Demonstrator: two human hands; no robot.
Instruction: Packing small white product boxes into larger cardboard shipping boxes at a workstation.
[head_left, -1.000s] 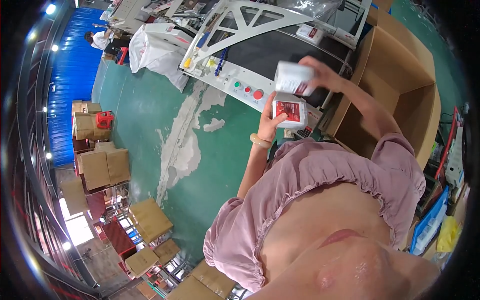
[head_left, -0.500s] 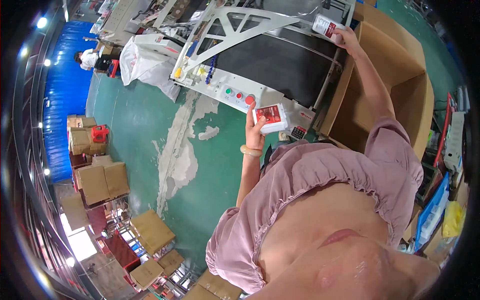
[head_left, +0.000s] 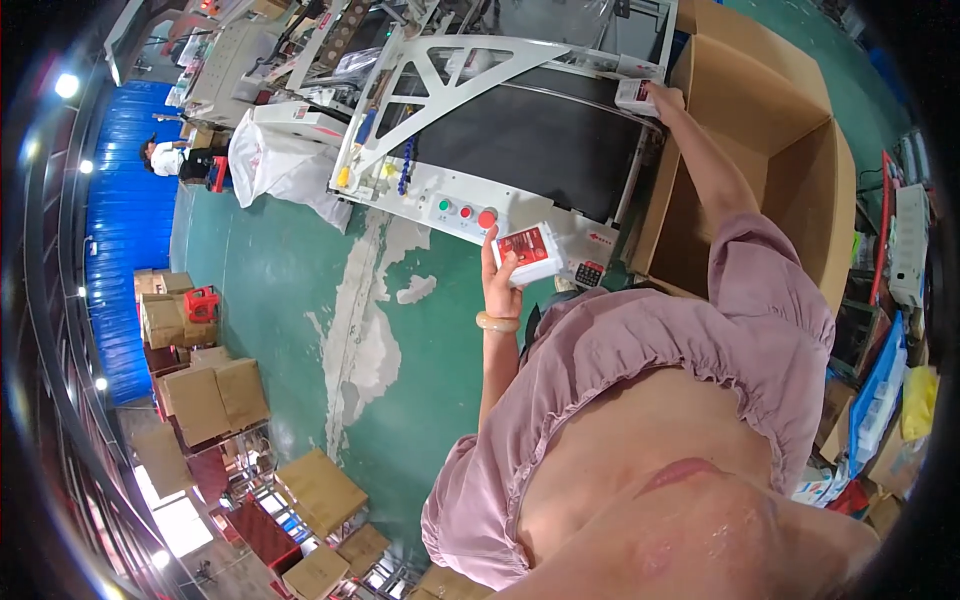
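My left hand (head_left: 499,288) is closed around a white packet with a red label (head_left: 530,253), possibly a stack of them, in front of the machine's control panel (head_left: 470,208). A pale bangle circles that wrist. Farther off to the right, my right hand (head_left: 668,101) grips a similar white packet with a dark red label (head_left: 636,97). This packet is over the right end of the machine's black conveyor belt (head_left: 540,130), beside a large open cardboard box (head_left: 745,150). My right forearm reaches across the box's opening.
A white slotted metal bracket (head_left: 440,90) spans the machine. Left of it hangs a white sack (head_left: 285,165). Another person (head_left: 170,158) is at the far left, by a blue wall. Cardboard cartons (head_left: 320,490) stand at lower left; shelves of goods (head_left: 900,400) line the right.
My right hand has brought its packet slightly nearer and lower, and the packet is more level. My left hand still holds its packet. The whole view has shifted a little.
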